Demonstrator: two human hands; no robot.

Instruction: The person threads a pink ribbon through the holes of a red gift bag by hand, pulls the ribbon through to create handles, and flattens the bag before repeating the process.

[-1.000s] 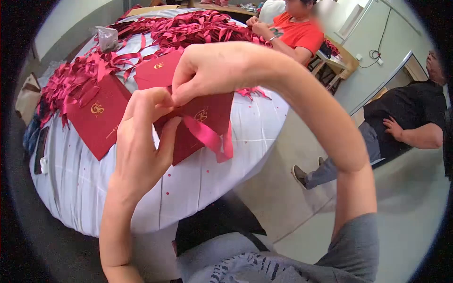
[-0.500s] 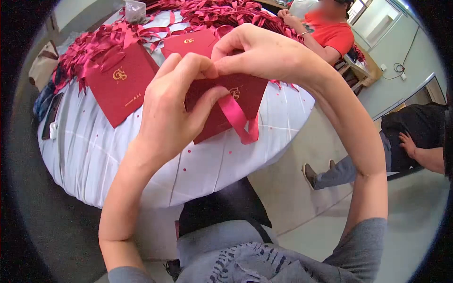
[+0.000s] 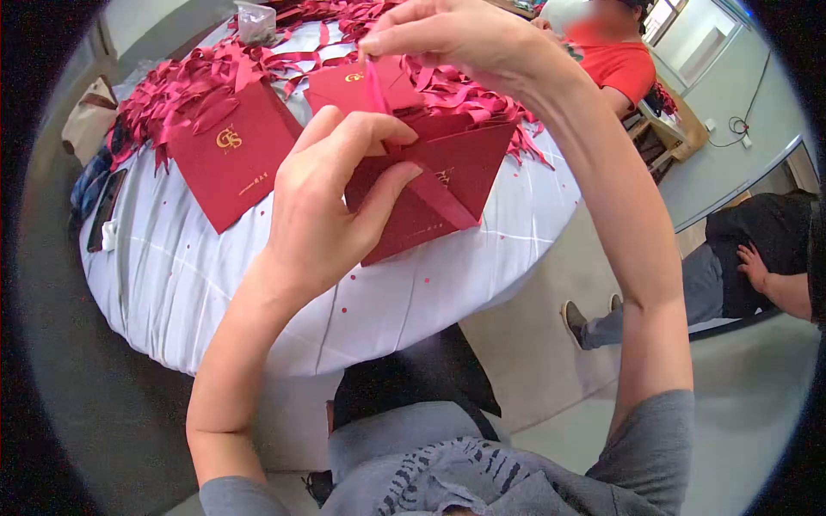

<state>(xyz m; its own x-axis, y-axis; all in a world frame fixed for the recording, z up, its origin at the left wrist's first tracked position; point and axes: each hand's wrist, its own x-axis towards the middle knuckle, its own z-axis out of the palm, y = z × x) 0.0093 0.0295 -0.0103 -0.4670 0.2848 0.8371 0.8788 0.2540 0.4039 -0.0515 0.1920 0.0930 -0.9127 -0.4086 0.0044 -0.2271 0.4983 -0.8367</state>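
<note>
A dark red paper gift bag (image 3: 404, 232) with a gold logo stands on the table in front of me. My left hand (image 3: 331, 185) is closed at its top edge, index finger and thumb on either side of the rim. A pink ribbon (image 3: 443, 202) hangs across the front face of this bag. Above it, my right hand (image 3: 460, 39) pinches a ribbon end, drawn up taut from near my left fingers. Just where the ribbon passes the rim is hidden by my left hand.
On the white-covered round table (image 3: 198, 284) lie another red bag (image 3: 232, 163), a further red bag (image 3: 331, 90) behind, heaped ribbons (image 3: 189, 82), a clear plastic container (image 3: 255, 23) and a phone (image 3: 105, 211). A person in red (image 3: 615, 64) sits across; another person (image 3: 748, 249) stands right.
My right hand has risen away from the left, pulling the ribbon upward. The hanging ribbon loop on the bag's front has shortened and straightened. My left hand stays at the rim.
</note>
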